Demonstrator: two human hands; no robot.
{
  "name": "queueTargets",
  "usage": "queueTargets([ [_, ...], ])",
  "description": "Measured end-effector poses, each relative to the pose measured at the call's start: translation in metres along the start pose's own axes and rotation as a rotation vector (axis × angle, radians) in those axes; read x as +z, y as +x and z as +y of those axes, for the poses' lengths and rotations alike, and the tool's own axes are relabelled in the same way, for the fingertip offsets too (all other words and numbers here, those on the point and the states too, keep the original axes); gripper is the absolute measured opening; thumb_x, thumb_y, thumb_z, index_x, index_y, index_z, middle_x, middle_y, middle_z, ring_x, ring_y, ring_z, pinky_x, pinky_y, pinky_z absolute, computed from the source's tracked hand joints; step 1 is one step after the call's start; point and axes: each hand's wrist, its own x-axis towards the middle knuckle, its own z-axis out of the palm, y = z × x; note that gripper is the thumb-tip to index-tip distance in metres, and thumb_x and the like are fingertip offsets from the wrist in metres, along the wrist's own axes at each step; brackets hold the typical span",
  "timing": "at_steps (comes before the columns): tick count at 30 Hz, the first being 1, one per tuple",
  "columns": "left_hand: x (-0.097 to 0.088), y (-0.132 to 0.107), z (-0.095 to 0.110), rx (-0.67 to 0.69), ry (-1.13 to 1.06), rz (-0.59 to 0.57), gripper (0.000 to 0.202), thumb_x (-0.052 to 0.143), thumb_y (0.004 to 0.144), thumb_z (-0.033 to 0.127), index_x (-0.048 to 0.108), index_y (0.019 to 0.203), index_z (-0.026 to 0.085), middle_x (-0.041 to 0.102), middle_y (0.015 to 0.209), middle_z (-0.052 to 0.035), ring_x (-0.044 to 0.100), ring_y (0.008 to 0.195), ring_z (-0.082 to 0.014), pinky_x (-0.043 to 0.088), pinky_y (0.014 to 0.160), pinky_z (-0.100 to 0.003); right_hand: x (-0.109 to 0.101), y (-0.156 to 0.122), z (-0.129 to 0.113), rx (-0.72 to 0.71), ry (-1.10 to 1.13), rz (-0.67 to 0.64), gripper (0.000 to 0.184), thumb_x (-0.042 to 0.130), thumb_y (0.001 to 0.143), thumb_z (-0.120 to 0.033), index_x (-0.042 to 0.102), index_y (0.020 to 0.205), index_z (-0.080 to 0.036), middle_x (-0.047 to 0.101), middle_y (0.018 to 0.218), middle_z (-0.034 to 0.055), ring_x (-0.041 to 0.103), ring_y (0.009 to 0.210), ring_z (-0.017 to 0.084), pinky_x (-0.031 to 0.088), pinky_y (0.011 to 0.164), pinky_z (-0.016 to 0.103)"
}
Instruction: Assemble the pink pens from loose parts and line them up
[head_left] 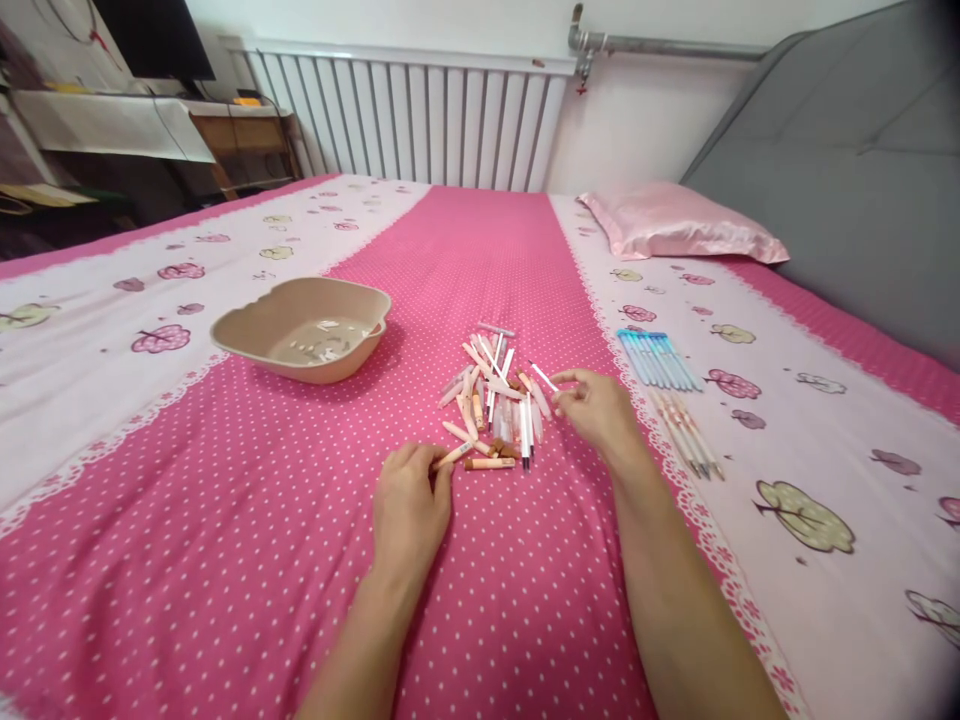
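A loose pile of pens and pen parts [495,395], white, pink and orange, lies on the pink dotted bedspread [247,540] in front of me. My left hand [409,510] rests on the bed below the pile, its fingers pinched on a pale pen piece [452,456] at the pile's near edge. At the pile's right side, my right hand [596,405] pinches a thin white pen piece [543,377] between thumb and fingertips.
A beige bowl [304,325] with small bits inside sits to the left. A row of blue pens [658,358] and a row of pale pens [686,430] lie to the right. A pink pillow [679,222], grey headboard [847,150] and radiator [420,115] are beyond.
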Motion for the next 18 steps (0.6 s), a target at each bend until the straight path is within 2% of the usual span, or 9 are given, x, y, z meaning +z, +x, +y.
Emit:
queueTargets([
  [5, 0.007, -0.003, 0.002, 0.048, 0.05, 0.062, 0.017, 0.049, 0.084, 0.024, 0.065, 0.085, 0.017, 0.061, 0.081, -0.0057, 0.054, 0.079, -0.0206, 0.041, 0.072, -0.032, 0.0, 0.0, -0.001, 0.005, 0.077, 0.054, 0.028, 0.047, 0.077, -0.018, 0.071, 0.092, -0.022, 0.07, 0.071, 0.001, 0.064, 0.065, 0.016, 0.043, 0.063, 0.025],
  [8, 0.008, -0.004, 0.003, 0.044, 0.055, 0.069, 0.014, 0.052, 0.082, 0.024, 0.064, 0.087, 0.018, 0.061, 0.082, -0.0056, 0.054, 0.08, -0.021, 0.041, 0.072, -0.031, 0.003, 0.0, -0.002, 0.008, 0.092, 0.072, 0.031, 0.044, 0.079, -0.018, 0.071, 0.095, -0.021, 0.07, 0.072, 0.0025, 0.064, 0.066, 0.017, 0.044, 0.065, 0.026],
  [13, 0.008, -0.005, 0.004, 0.039, 0.059, 0.075, 0.014, 0.054, 0.081, 0.025, 0.064, 0.088, 0.018, 0.062, 0.084, -0.0057, 0.054, 0.082, -0.0215, 0.041, 0.072, -0.032, 0.006, 0.002, 0.0, 0.027, 0.015, 0.167, 0.03, 0.052, 0.077, -0.02, 0.067, 0.103, -0.019, 0.071, 0.09, 0.006, 0.065, 0.081, 0.02, 0.045, 0.076, 0.029],
  [18, 0.008, -0.004, 0.004, 0.065, 0.026, 0.108, 0.015, 0.053, 0.08, 0.023, 0.064, 0.088, 0.017, 0.062, 0.085, -0.0056, 0.054, 0.081, -0.0208, 0.042, 0.073, -0.032, 0.015, 0.004, 0.004, 0.035, 0.024, 0.121, 0.034, 0.058, 0.073, -0.019, 0.064, 0.106, -0.018, 0.071, 0.095, 0.0044, 0.066, 0.083, 0.018, 0.046, 0.079, 0.027],
])
